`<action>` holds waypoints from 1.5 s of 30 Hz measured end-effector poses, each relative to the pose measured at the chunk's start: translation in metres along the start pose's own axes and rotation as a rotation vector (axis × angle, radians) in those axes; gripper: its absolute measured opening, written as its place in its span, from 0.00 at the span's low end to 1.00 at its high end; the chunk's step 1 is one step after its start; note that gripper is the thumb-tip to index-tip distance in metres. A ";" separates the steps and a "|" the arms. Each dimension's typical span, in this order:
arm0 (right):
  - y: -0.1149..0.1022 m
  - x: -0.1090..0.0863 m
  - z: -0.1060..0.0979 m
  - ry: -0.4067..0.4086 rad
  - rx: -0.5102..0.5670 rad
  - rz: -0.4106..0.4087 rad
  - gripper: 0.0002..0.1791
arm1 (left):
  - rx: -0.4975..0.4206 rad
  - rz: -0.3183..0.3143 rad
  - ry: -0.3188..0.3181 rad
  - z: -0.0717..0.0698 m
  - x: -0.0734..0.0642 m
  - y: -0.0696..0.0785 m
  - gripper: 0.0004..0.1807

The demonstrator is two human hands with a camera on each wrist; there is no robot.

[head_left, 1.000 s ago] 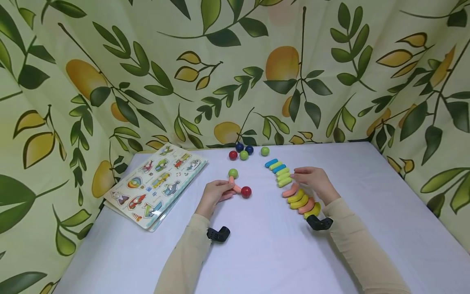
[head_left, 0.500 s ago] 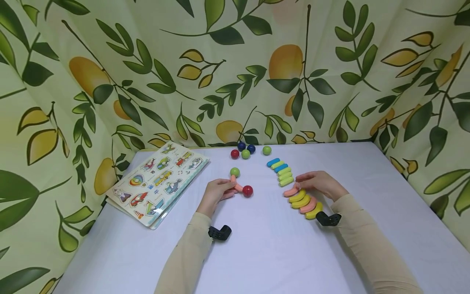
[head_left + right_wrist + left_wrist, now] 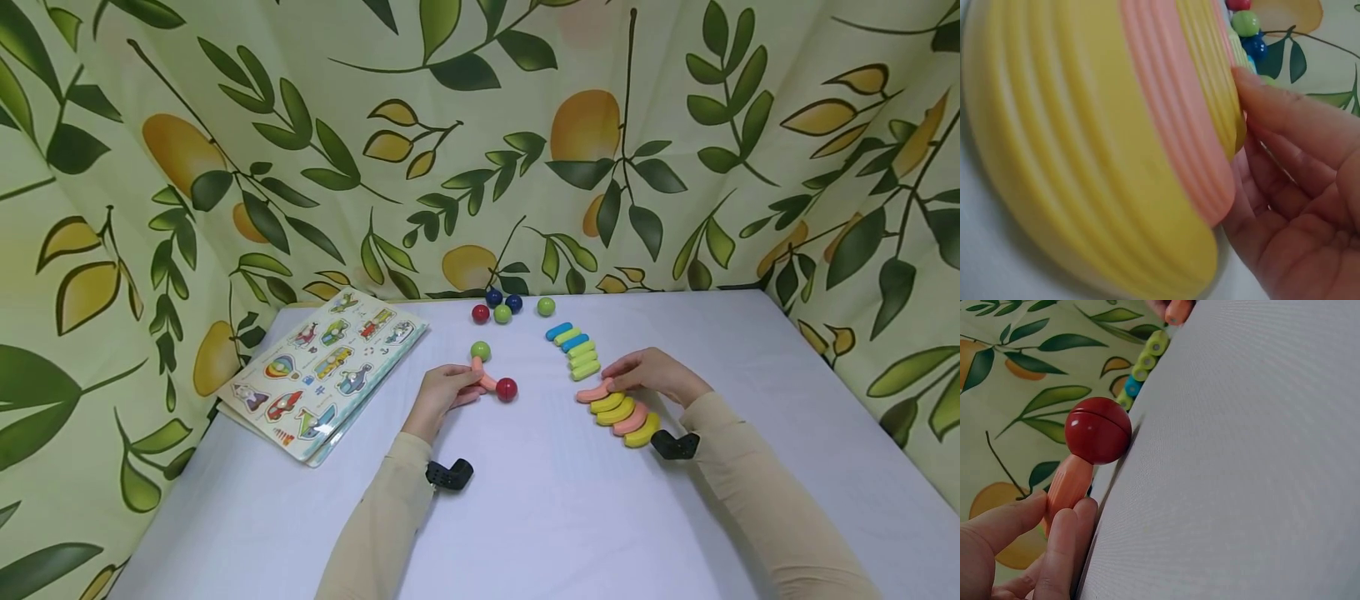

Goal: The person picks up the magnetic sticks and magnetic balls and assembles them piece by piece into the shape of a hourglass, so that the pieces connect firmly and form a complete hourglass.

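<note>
My left hand [image 3: 444, 397] pinches a curved pink stick [image 3: 1070, 485] between thumb and fingers. A red ball [image 3: 1098, 430] sits on one end of that stick, and a green ball [image 3: 481, 351] is at its other end. On the right, my right hand [image 3: 654, 375] pinches the right end of another curved pink stick [image 3: 592, 392], the farthest of a row of curved pieces. Behind it in that row lie curved yellow sticks [image 3: 617, 410] and one more pink stick [image 3: 1175, 94], close to my right palm in the right wrist view.
Short straight green sticks [image 3: 584, 367] and blue sticks [image 3: 558, 331] form a row farther back. Loose balls stand at the far edge: red [image 3: 481, 314], dark blue [image 3: 513, 304] and green [image 3: 546, 307]. Picture boards [image 3: 322, 375] are stacked at the left, before a leaf-patterned curtain [image 3: 480, 150].
My right hand has come from beside the straight green sticks to the far curved pink stick and taken hold of its end; the stick has shifted slightly. The left hand keeps its hold.
</note>
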State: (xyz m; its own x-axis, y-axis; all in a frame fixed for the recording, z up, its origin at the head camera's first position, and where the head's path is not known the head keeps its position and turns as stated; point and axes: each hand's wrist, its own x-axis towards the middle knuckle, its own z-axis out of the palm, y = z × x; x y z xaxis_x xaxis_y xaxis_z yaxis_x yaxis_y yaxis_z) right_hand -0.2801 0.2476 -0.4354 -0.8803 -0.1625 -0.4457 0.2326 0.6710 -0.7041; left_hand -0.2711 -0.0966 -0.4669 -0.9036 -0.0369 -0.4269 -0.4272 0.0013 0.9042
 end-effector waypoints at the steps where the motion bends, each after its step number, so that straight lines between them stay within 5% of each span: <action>1: 0.001 0.000 0.000 -0.002 -0.007 -0.004 0.25 | -0.001 0.002 -0.001 0.000 0.000 0.000 0.20; 28: -0.004 0.009 -0.008 -0.152 -0.228 -0.135 0.16 | -0.002 -0.020 0.019 0.000 0.001 0.000 0.19; 37: 0.000 0.004 -0.007 -0.111 -0.164 -0.113 0.21 | 0.014 -0.012 -0.001 0.000 -0.001 0.000 0.19; 45: -0.010 -0.005 -0.004 -0.097 -0.113 -0.183 0.21 | 0.005 -0.030 -0.011 -0.003 0.001 0.001 0.18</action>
State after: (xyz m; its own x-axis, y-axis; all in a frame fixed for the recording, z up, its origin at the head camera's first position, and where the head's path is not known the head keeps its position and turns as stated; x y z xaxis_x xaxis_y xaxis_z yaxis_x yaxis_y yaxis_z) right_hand -0.2801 0.2444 -0.4238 -0.8582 -0.3541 -0.3718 0.0204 0.7001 -0.7137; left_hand -0.2722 -0.0992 -0.4666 -0.8909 -0.0259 -0.4535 -0.4538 0.0058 0.8911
